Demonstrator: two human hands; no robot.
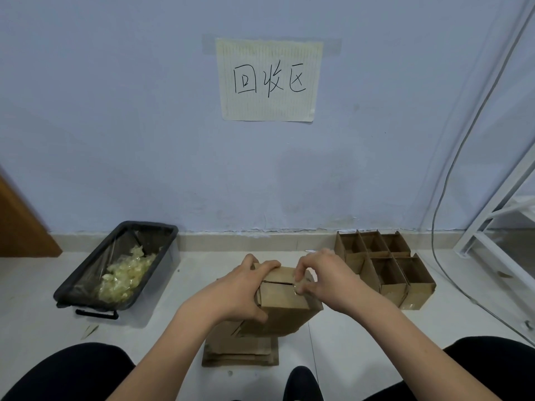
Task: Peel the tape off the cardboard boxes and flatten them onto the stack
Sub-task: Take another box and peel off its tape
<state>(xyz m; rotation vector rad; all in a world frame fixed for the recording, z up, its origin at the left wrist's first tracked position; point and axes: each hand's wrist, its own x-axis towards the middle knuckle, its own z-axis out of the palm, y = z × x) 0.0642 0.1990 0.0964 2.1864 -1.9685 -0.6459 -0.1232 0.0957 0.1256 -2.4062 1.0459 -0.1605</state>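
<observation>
Above the stack (pixel 240 354), left hand (pixel 240 287) grips the box (pixel 285 299); right fingers (pixel 301 273) seemingly pinch tape (pixel 298 289).

We see a lined paper sign (pixel 268 80) with handwritten characters taped to the pale blue wall (pixel 115 111). A brown wooden door edge (pixel 20 224) stands at far left. At right, a white metal frame (pixel 492 215) leans near a grey cable (pixel 443 198) trailing onto the tiled floor (pixel 43 322).
</observation>
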